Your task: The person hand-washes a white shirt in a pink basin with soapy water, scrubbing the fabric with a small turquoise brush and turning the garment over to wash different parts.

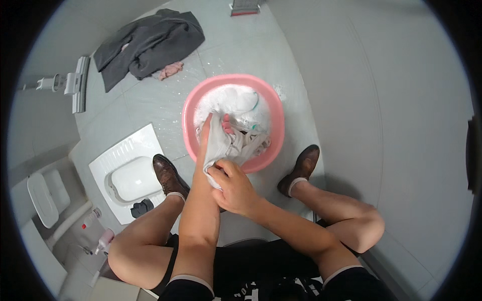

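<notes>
1. Cloth (218, 143), pale, lies at frame centre, long axis near vertical, upper end over the pink basin (275, 120)
2. Right hand (235, 191), at the lower end, grips its edge
3. Left hand (227, 124), at the upper end, mostly covered, fingers curled; grip unclear

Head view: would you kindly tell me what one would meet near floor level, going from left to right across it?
White tank → white squat toilet → left brown shoe → pink basin → right brown shoe.
</notes>
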`<state>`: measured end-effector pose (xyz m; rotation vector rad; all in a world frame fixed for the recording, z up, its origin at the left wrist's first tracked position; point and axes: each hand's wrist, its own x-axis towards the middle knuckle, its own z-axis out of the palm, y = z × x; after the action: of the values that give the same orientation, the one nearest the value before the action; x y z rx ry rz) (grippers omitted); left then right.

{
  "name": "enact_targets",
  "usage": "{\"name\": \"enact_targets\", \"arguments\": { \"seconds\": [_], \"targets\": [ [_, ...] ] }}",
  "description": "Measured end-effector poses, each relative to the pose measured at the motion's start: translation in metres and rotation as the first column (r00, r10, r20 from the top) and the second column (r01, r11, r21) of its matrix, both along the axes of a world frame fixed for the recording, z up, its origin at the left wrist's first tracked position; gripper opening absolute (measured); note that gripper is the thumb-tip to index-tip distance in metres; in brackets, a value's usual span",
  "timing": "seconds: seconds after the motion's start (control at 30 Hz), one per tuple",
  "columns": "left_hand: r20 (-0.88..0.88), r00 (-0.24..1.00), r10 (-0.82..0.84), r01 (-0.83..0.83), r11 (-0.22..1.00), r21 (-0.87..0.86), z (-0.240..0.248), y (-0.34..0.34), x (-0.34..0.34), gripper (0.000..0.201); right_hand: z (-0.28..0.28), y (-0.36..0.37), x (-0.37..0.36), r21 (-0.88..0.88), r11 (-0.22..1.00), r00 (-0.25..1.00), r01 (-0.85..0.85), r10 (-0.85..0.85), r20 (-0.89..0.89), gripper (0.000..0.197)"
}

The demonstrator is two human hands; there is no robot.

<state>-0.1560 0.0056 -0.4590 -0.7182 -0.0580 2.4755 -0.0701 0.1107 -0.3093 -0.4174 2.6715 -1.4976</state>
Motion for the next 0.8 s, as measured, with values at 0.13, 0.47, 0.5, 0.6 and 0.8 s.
{"name": "enact_targets", "arguments": {
  "seconds": [0.13, 0.47, 0.5, 0.6, 0.8],
  "targets": [
    [0.096, 0.995, 0.009, 0.037, 0.884, -0.467, 0.043, 0.045, -0.001, 0.028, -0.051, 0.000, -0.090, 0.441, 0.885, 0.926, 0.149, -0.281, 0.253, 0.025],
    [0.196, 0.948, -0.252, 0.311, 0.583, -0.751, 0.014, 0.010, -0.013, 0.031, -0.133, 0.008, -0.110, 0.275, 0.928, 0.838, 0.253, -0.352, 0.417, 0.036],
    [0.180, 0.962, -0.208, 0.271, 0.615, -0.740, 0.013, 0.012, -0.014, 0.031, -0.126, 0.027, -0.129, 0.357, 0.903, 0.716, 0.240, -0.413, 0.564, 0.039],
    [0.090, 0.994, -0.061, 0.107, 0.698, -0.708, 0.015, -0.006, -0.027, 0.033, -0.145, 0.047, -0.103, 0.159, 0.894, 0.766, 0.418, -0.441, 0.468, 0.037],
    [0.021, 0.964, -0.267, 0.199, 0.661, -0.723, 0.041, 0.000, -0.008, 0.046, -0.114, 0.029, -0.077, 0.060, 0.977, 0.940, 0.206, -0.214, 0.267, 0.048]
  ]
}}
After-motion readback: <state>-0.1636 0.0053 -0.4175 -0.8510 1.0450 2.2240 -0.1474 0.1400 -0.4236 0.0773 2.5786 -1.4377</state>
